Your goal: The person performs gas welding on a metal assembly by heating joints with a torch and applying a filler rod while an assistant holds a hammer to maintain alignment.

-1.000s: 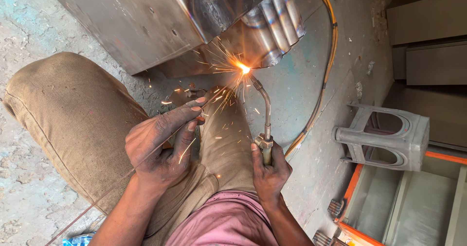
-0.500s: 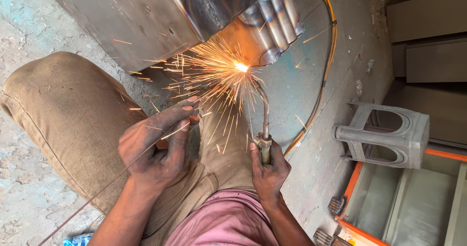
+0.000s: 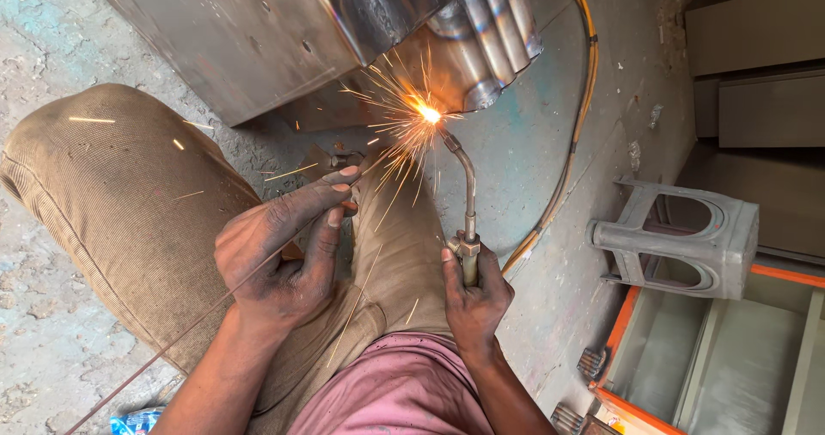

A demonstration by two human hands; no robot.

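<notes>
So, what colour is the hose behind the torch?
The hose is yellow-orange, seen best in the head view; it runs from the torch in the right hand.

A metal workshop is shown. Work is done low on a rough, stained concrete floor (image 3: 51,332), not at a counter. A sheet-metal box (image 3: 249,39) with ribbed tubing (image 3: 494,22) is being heated by a torch (image 3: 468,220), and sparks (image 3: 404,134) are thrown from the bright flame. A yellow hose (image 3: 576,125) is trailed across the floor. A grey plastic stool (image 3: 687,237) and orange-edged metal frames (image 3: 687,358) are seen at the right.
</notes>
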